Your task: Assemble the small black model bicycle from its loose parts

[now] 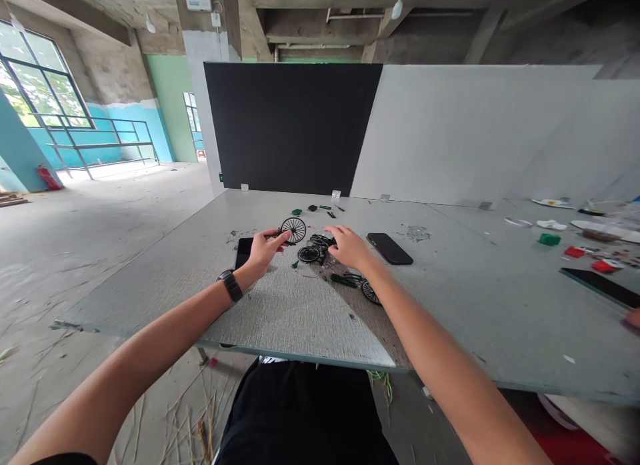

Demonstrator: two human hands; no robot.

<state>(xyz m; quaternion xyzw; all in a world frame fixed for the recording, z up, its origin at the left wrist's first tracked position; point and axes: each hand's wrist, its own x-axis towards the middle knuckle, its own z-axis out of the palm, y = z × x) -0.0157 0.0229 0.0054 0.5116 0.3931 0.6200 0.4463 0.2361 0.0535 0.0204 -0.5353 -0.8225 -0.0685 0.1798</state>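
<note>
In the head view, my left hand (263, 249) was pinched closed on a black spoked wheel with a thin round rim (296, 229), thumb and fingers gripping it at its lower left edge. The wheel was raised over the grey, rough-surfaced table (295, 325), standing on edge with its round face turned towards me, so its axle line ran roughly from me to the far side. My right hand (350, 247) was partly open, palm down, fingers spread and bent over a cluster of small black parts (321, 242); I could not tell whether the fingertips touched them. A second black spoked wheel (309, 254) lay tilted low at the cluster's left side, just beside a small green piece (295, 265). Nearer me, a dark green and black bicycle-like part (345, 280) lay partly hidden by my right forearm, its long axis running left to right and slightly towards me, with a spoked wheel at its right end. A black smartphone (390, 248) lay flat to the right of my right hand
</note>
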